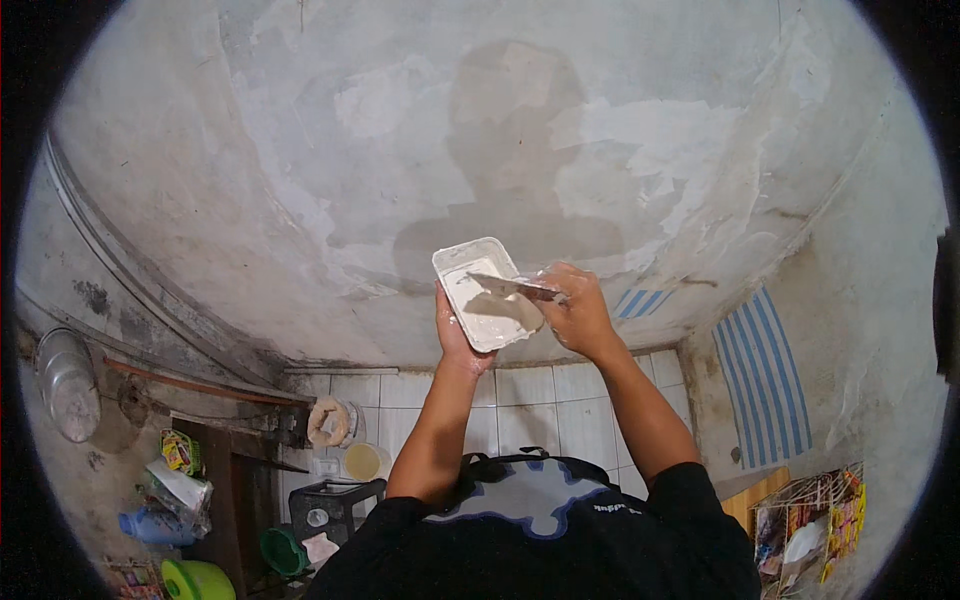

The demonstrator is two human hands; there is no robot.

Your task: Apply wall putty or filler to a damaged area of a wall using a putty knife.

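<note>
My left hand (460, 335) holds a white rectangular plastic tub (450, 262) from below and along its left side, tilted toward me. Off-white wet filler paste (487, 318) coats the inside of the tub. In my right hand (577, 310) is the handle of a putty knife (495, 284), its blade lying over the paste within the tub. Whether the blade touches the paste I cannot tell. White smears mark the fingers of my right hand. Beyond both hands stands a grey wall (400, 190) with patchy pale filler, on which my shadow falls.
White floor tiles (525, 390) lie below my arms. At lower left are a black crate-like box (335, 510), a green bucket (283, 552), a round container of pale material (365, 461) and a metal canister (68, 385). A blue-striped sheet (762, 380) hangs at right, above a rack of packets (808, 530).
</note>
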